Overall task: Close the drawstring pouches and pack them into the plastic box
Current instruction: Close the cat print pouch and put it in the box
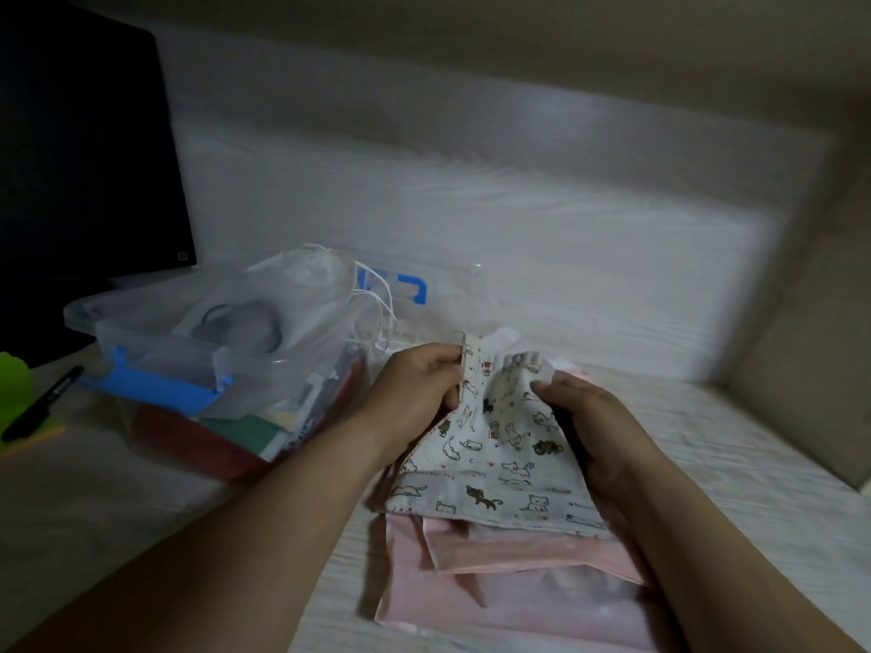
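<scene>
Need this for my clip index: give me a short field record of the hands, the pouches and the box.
left hand: pinches the cat-print pouch at its top left edge
right hand: grips the pouch's right side
cat-print pouch: over the pink pouches, top edge ruffled
plastic box: left of the hands, open, red and green items inside
table: marker pen at far left

A pale wood-grain table (pixel 141 501). On its left stands a clear plastic box (pixel 141 344) with blue latches and folded fabric inside. Near centre, a stack of flat pink pouches (pixel 471 600) lies on the top. At the left edge are a black pen (pixel 45 402), a green object (pixel 14 388) and an orange pad (pixel 35 440).
</scene>
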